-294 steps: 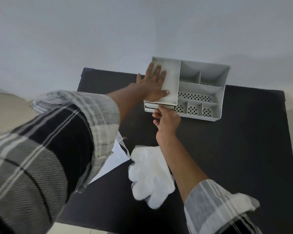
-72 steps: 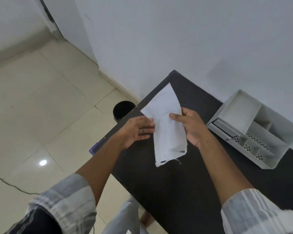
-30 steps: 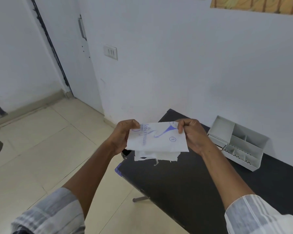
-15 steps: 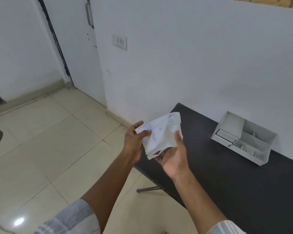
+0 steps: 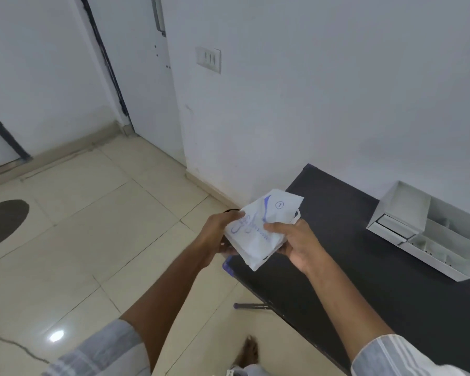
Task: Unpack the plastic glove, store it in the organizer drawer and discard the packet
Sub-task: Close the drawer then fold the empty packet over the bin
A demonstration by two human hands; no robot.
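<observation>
Here, in the head view, both hands close on the white packet [image 5: 258, 229] at the table's [image 5: 364, 267] left corner: the left hand [image 5: 217, 234] curled under one edge, the right hand [image 5: 296, 244] with thumb across its printed face, likely crumpling it for discarding. The organizer [image 5: 429, 229] sits well apart on the table, drawer shut; no glove shows.

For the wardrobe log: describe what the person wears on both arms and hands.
Both hands, left hand and right hand, are bare: no gloves, and no rings or watch that show. Forearms are uncovered. Each arm has a pushed-up shirt sleeve in pale grey-white fabric with woven stripes, left sleeve, right sleeve.
</observation>
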